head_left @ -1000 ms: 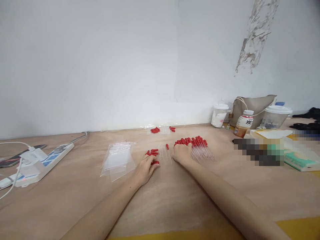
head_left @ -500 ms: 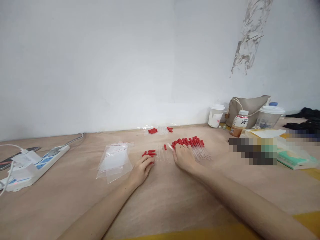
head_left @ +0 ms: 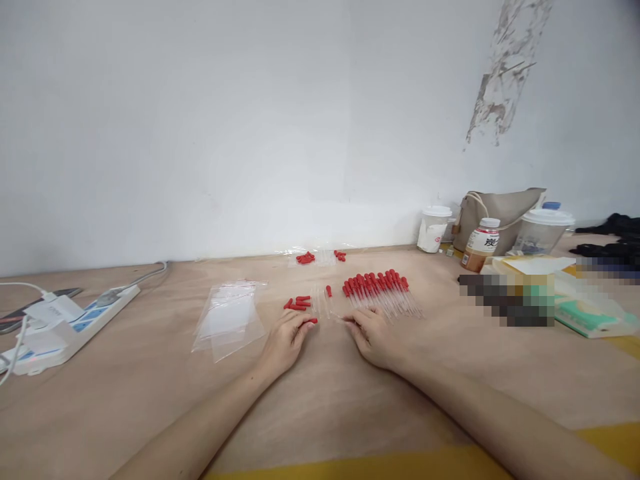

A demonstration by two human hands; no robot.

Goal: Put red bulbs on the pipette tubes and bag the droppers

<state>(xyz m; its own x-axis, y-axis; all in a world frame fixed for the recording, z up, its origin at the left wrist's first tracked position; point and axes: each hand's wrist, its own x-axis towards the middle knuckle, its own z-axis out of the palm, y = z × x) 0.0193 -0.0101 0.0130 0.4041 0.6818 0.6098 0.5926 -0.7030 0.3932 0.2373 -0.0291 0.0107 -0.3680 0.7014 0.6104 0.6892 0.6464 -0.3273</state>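
Observation:
My left hand [head_left: 284, 341] is closed, pinching a red rubber bulb [head_left: 313, 321] between thumb and fingertips. Opposite it, my right hand [head_left: 371, 339] grips a thin clear glass tube [head_left: 337, 317] that points left toward the bulb; a small gap separates the two. Several loose red bulbs [head_left: 303, 306] lie just beyond my left fingers. Beside them are a few clear tubes [head_left: 319, 300] and one with a red bulb [head_left: 329, 291] at its far end. Past my right hand, finished-looking droppers [head_left: 375, 285] with red bulbs lie in a row, tips toward me.
Clear plastic bags [head_left: 231, 313] are stacked at the left, near a white power strip [head_left: 75, 333]. By the wall lies a bag with red bulbs [head_left: 306, 257]. A paper cup [head_left: 435, 230], a drink bottle [head_left: 481, 245] and a tissue pack [head_left: 585, 312] stand or lie at the right.
My right hand has drawn back from the dropper row toward me, with the tube now lowered toward the left. My left hand has turned so its red bulb shows more fully.

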